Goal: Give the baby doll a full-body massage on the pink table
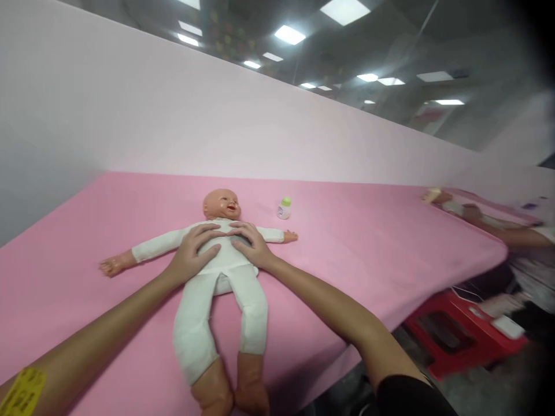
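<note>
A baby doll [225, 254] with a white cloth body lies on its back on the pink-covered table [329, 254], head toward the wall and legs toward me. Across one side of its chest rests my left hand [196, 249], fingers stretched out flat. My right hand [250, 244] lies on the other side of the chest, also flat, and the fingertips of both hands come close together in the middle. The doll's arms spread out to both sides. Beyond its arm on the right stands a small bottle [284, 209] with a green cap.
A pale partition wall [243, 127] runs along the table's far edge. At far right, a blurred person's arm [515, 236] reaches over another doll [451, 203]. A red plastic stool [463, 329] with a white object on it stands below the table's right edge.
</note>
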A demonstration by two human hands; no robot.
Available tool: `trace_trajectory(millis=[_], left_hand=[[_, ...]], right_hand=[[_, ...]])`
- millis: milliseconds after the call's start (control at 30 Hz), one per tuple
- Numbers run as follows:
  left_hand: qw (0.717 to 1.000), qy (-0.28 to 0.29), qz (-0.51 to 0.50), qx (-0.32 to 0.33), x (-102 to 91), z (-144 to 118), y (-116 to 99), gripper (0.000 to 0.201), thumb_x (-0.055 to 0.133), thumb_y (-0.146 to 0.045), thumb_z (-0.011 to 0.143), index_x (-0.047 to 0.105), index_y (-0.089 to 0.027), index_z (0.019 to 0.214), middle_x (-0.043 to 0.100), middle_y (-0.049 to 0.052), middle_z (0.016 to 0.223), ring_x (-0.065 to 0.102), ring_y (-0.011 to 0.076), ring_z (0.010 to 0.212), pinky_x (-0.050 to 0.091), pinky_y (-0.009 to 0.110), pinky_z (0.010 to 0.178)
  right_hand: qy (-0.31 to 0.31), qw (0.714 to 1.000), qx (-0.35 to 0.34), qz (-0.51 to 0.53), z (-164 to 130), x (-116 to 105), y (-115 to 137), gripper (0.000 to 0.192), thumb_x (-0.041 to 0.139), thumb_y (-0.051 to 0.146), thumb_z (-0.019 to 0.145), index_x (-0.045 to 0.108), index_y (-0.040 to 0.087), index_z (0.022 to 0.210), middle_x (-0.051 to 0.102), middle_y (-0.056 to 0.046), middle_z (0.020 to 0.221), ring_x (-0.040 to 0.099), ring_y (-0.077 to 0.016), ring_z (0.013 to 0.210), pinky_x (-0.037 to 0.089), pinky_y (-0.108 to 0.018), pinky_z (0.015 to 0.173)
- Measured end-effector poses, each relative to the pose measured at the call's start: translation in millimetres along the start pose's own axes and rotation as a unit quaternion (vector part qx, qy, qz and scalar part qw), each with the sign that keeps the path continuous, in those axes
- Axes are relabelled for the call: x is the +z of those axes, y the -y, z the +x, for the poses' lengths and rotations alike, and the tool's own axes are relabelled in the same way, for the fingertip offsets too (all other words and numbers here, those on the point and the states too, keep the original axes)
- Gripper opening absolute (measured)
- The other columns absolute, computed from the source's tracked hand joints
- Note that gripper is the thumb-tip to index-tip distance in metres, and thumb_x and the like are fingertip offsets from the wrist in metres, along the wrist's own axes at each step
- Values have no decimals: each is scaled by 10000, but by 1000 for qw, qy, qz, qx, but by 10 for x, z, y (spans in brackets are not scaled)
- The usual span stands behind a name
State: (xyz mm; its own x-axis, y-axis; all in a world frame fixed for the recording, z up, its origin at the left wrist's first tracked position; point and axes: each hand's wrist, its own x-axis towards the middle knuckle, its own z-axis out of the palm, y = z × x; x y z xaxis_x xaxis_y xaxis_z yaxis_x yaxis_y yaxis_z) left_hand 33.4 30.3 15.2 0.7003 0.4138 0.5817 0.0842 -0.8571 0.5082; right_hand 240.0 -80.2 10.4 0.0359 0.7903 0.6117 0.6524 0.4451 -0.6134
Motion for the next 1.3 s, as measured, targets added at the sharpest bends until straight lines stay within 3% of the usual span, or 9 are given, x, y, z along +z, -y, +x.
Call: trace_trajectory(millis=[100,300,467,767,1000,1167,1300], left_hand=[[1000,-7,0,1,11,29,37,344,558,-467,966,683,-283,1229,577,46,1407,498,280,1348,345,506,1199],[1000,-4,23,3,7,6,-23,346,491,-454,984,676,-253,1197,600,61,1366,502,281,1327,339,517,1182],[999,6,41,-15,1,-86,-47,353,474,-456,985,644,-229,1195,588,84,1368,510,287,1308,345,515,1169],[998,-7,44,-39,-11,-221,-117,360,473,-485,998,622,-262,1239,581,65,1349,516,292,1307,361,492,1157],[999,9,23,-45,-71,-209,-165,355,519,-497,991,645,-296,1256,578,43,1356,517,287,1310,368,493,1161],[998,-3,15,-64,-51,-250,-248,373,514,-507,993,654,-291,1264,573,50,1374,519,290,1318,371,499,1166],[997,-8,-3,-74,-41,-272,-290,370,522,-500,990,669,-285,1253,580,59,1372,517,289,1323,370,489,1175]], right_hand=[[4,1000,-3,2,30,10,-8,239,581,413,992,684,286,1166,628,-37,1332,527,-212,1335,374,-410,1178],[-84,995,38,-29,57,163,-5,284,622,296,948,627,249,1228,579,-83,1298,500,-231,1314,364,-421,1180],[-63,997,28,-22,51,213,26,210,573,319,981,677,236,1144,603,-66,1192,529,-202,1257,385,-368,1163],[-28,997,29,68,-76,185,79,278,566,348,1001,689,263,1236,577,-67,1355,496,-193,1366,330,-356,1220],[-6,998,46,50,-126,71,149,320,616,383,976,674,315,1283,564,-48,1419,469,-217,1401,313,-406,1234],[-3,997,40,58,-194,77,189,347,670,396,937,677,325,1277,550,-41,1461,447,-233,1422,300,-428,1239],[-53,987,89,122,-161,132,78,285,623,366,930,700,269,1187,648,-60,1321,553,-234,1310,396,-422,1168]])
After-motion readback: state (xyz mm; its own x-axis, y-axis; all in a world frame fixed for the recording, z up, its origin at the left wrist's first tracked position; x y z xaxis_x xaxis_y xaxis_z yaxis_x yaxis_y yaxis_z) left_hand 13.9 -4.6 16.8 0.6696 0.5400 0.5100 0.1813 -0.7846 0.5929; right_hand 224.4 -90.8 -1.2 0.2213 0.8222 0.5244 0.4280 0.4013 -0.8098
